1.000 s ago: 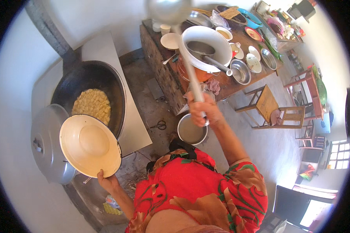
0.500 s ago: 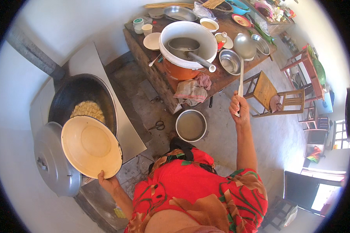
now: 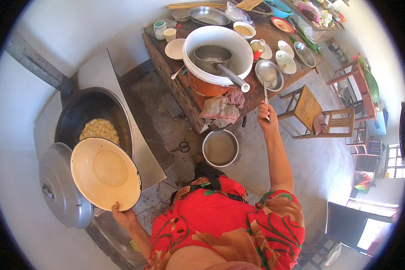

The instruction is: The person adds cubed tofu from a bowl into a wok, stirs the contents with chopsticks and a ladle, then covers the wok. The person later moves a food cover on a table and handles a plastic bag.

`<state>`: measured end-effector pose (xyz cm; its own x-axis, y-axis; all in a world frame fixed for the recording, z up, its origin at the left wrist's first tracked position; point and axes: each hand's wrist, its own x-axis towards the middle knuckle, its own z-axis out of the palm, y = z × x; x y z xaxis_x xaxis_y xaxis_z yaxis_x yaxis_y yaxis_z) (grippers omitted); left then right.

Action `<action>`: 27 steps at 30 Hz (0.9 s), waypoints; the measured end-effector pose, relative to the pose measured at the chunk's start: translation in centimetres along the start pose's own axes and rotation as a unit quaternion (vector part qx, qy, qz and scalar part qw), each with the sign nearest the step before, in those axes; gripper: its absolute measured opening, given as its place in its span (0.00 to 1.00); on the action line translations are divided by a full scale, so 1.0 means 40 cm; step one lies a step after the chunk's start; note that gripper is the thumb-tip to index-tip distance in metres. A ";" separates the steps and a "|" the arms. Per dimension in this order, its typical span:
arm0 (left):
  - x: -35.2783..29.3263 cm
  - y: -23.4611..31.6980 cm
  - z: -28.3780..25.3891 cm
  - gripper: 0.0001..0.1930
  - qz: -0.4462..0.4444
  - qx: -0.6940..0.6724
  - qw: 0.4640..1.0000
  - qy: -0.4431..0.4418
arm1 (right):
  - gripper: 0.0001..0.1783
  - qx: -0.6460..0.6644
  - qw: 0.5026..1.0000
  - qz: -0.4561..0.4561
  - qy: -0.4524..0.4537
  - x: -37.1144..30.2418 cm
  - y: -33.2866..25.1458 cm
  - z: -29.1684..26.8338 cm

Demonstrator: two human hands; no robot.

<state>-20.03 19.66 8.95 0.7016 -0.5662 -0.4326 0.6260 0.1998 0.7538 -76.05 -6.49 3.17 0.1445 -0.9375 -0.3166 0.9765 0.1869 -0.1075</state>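
Observation:
My left hand [image 3: 124, 215] grips the rim of a cream enamel basin [image 3: 105, 168], tilted beside the wok with nothing in it. Behind the basin's upper edge, pale chunks of food [image 3: 99, 130] lie in the large black wok [image 3: 92, 101]; the basin hides part of them. My right hand [image 3: 266, 113] is closed round the handle of a metal ladle [image 3: 268, 74]. The ladle's head is over or inside a steel bowl [image 3: 278, 84] at the table's near right edge; I cannot tell whether it touches.
A big white bucket [image 3: 191, 45] with a long-handled scoop [image 3: 211, 56] stands on the wooden table [image 3: 175, 78]. On the floor are a metal basin [image 3: 220, 148] and scissors [image 3: 182, 146]. A wooden chair [image 3: 303, 105] stands right; a grey lid [image 3: 60, 189] leans by the wok.
My right hand has brought the ladle down and slightly left, from above the table to the steel bowl. The enamel basin in my left hand has hardly moved.

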 end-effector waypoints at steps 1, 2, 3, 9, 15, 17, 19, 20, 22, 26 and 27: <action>0.000 -0.001 0.001 0.28 0.002 0.004 1.000 0.000 | 0.04 0.004 1.000 0.001 0.001 0.017 -0.009 -0.006; 0.000 -0.002 0.002 0.28 0.005 0.009 1.000 -0.001 | 0.04 0.008 1.000 0.002 0.002 0.035 -0.022 -0.015; 0.000 -0.005 0.004 0.28 0.007 0.013 1.000 -0.001 | 0.04 0.012 1.000 0.004 0.004 0.052 -0.034 -0.022; -0.026 -0.004 0.053 0.26 -0.013 0.010 1.000 0.021 | 0.04 0.038 0.999 0.011 -0.023 0.141 -0.077 -0.068; -0.027 -0.009 0.059 0.26 -0.013 0.013 1.000 0.022 | 0.06 -0.001 1.000 -0.011 0.003 0.196 -0.088 -0.088; -0.023 -0.015 0.059 0.26 -0.006 0.028 0.999 0.034 | 0.05 0.001 1.000 -0.011 -0.004 0.205 -0.099 -0.106; -0.024 -0.017 0.065 0.27 -0.011 0.032 0.999 0.041 | 0.03 0.000 1.000 -0.015 -0.008 0.208 -0.109 -0.130; -0.029 -0.017 0.072 0.27 -0.018 0.026 0.999 0.043 | 0.04 0.000 1.000 -0.020 -0.002 0.206 -0.106 -0.131; -0.030 -0.020 0.072 0.27 -0.025 0.019 0.998 0.045 | 0.11 0.001 1.000 -0.015 -0.009 0.202 -0.107 -0.137; -0.033 -0.029 0.070 0.27 -0.017 0.032 0.998 0.044 | 0.22 0.002 0.998 -0.014 0.058 0.191 -0.101 -0.146; -0.038 -0.033 0.075 0.27 -0.011 0.038 0.998 0.043 | 0.24 -0.021 0.995 -0.035 0.089 0.189 -0.097 -0.148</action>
<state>-22.92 17.86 10.08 0.7163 -0.4981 -0.4888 0.6167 0.1239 0.7774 -79.68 -12.57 -4.39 0.0415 -0.8821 -0.4693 0.9752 0.1378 -0.1729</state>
